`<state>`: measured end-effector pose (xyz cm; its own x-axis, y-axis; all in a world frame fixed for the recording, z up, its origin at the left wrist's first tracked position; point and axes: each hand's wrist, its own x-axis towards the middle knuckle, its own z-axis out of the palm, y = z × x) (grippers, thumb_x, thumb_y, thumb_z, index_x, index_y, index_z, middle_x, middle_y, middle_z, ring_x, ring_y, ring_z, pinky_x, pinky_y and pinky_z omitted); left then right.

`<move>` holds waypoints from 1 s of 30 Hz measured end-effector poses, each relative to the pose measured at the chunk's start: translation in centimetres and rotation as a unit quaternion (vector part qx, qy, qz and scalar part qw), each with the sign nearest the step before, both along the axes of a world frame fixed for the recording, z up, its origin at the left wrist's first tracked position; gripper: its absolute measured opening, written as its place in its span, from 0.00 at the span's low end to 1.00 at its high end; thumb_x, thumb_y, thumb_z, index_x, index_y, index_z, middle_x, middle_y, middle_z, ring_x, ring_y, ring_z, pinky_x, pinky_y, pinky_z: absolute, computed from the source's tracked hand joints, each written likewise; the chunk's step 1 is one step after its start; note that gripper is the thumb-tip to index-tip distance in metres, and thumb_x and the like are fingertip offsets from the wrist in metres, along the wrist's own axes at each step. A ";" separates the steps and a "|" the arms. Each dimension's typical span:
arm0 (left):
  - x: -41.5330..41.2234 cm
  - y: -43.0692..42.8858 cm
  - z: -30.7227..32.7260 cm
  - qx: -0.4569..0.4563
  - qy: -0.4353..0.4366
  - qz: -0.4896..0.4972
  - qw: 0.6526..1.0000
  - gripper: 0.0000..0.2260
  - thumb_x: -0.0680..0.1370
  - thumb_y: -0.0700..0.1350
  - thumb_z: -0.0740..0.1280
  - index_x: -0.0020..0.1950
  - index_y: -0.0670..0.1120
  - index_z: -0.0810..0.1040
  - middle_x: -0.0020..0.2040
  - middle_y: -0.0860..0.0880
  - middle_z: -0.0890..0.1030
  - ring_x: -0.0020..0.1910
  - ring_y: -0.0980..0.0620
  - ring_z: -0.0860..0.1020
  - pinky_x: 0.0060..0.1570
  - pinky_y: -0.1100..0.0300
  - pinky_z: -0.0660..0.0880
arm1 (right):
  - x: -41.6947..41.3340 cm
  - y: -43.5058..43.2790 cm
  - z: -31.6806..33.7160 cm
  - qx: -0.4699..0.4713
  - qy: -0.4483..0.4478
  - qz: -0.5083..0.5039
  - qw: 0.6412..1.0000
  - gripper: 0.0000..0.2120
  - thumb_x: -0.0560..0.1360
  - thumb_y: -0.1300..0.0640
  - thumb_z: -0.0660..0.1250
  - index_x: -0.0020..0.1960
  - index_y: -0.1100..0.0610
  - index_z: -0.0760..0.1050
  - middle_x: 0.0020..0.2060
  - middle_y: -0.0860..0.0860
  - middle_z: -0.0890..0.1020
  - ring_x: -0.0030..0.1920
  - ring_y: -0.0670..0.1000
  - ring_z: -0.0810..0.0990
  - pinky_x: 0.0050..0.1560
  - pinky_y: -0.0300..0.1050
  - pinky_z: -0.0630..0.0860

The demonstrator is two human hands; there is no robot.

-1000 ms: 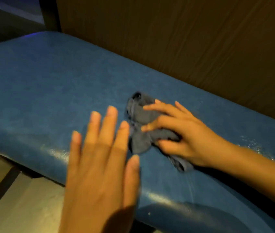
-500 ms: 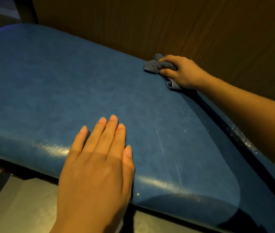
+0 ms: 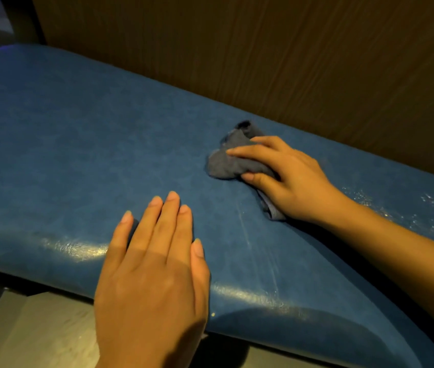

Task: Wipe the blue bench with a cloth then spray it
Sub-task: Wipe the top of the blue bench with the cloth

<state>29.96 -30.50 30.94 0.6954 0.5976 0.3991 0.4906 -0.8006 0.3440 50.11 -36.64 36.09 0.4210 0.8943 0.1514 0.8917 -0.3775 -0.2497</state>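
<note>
The blue padded bench (image 3: 64,144) runs from the upper left to the lower right. A crumpled grey cloth (image 3: 233,158) lies on its middle, toward the back. My right hand (image 3: 287,179) grips the cloth between fingers and thumb and presses it onto the bench. My left hand (image 3: 154,272) rests flat on the front edge of the bench with straight fingers, a little to the left of the cloth. Wet streaks and droplets (image 3: 396,205) shine on the bench to the right of my right hand. No spray bottle is in view.
A brown wooden wall (image 3: 290,54) stands right behind the bench. Below the front edge lies a pale floor (image 3: 37,333). A dark post (image 3: 21,19) rises at the upper left corner.
My right hand has dragged the cloth from the back edge by the wall toward the middle of the bench. My left hand stays flat on the front edge.
</note>
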 end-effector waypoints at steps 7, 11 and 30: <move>-0.2 0.1 -0.3 0.006 -0.014 0.001 1.000 0.23 0.77 0.47 0.50 0.61 0.37 0.78 0.63 0.40 0.77 0.65 0.46 0.73 0.67 0.55 0.53 | -5.8 -2.1 0.1 -0.039 0.026 0.040 0.998 0.20 0.72 0.37 0.53 0.62 0.35 0.70 0.67 0.47 0.69 0.70 0.50 0.66 0.66 0.65 0.60; -0.3 0.4 -0.6 0.025 -0.039 -0.008 0.999 0.23 0.77 0.45 0.50 0.60 0.35 0.78 0.63 0.38 0.77 0.64 0.46 0.69 0.65 0.50 0.58 | -8.5 -4.3 -0.4 -0.020 0.041 0.020 0.999 0.18 0.71 0.36 0.54 0.59 0.36 0.70 0.68 0.46 0.69 0.73 0.53 0.63 0.68 0.66 0.56; 3.8 -4.8 0.5 0.061 -0.124 -0.108 0.984 0.23 0.81 0.49 0.46 0.64 0.37 0.71 0.67 0.38 0.72 0.68 0.42 0.66 0.69 0.53 0.53 | -8.0 -12.0 -1.7 0.018 -0.127 -0.124 0.984 0.20 0.78 0.37 0.42 0.60 0.36 0.67 0.64 0.49 0.76 0.67 0.50 0.66 0.60 0.65 0.70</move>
